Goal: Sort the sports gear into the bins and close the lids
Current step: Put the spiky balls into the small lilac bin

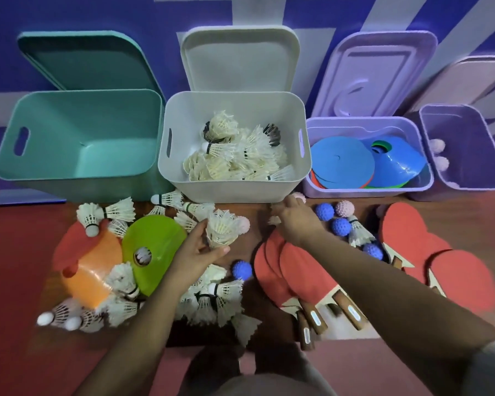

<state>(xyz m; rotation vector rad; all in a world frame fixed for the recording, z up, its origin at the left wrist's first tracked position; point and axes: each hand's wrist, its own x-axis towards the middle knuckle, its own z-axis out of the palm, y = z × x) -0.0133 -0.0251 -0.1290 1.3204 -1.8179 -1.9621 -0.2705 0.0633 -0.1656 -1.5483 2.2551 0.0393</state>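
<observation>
Left hand: the left hand is gripping a clump of white feather shuttlecocks, fingers curling round them, just in front of the white plastic bin.
Right hand: the right hand is reaching low beside that bin's front wall, near a pink spiky ball. It's blurring, so I cannot tell whether it's pinching anything.
Step in hand: shuttlecock gathering, I'd say; the white bin is already holding a heap.
Lying out: loose shuttlecocks are crowding a lime-green plastic cone and an orange cone; red wooden-handled paddles and blue spiky balls are waiting too.
Other bins: the teal plastic bin is showing bare floor, and all the lids are leaning open behind.
Next move: it's calling for lifting the clump over the white rim and letting go gently, as feathers crush easily.
</observation>
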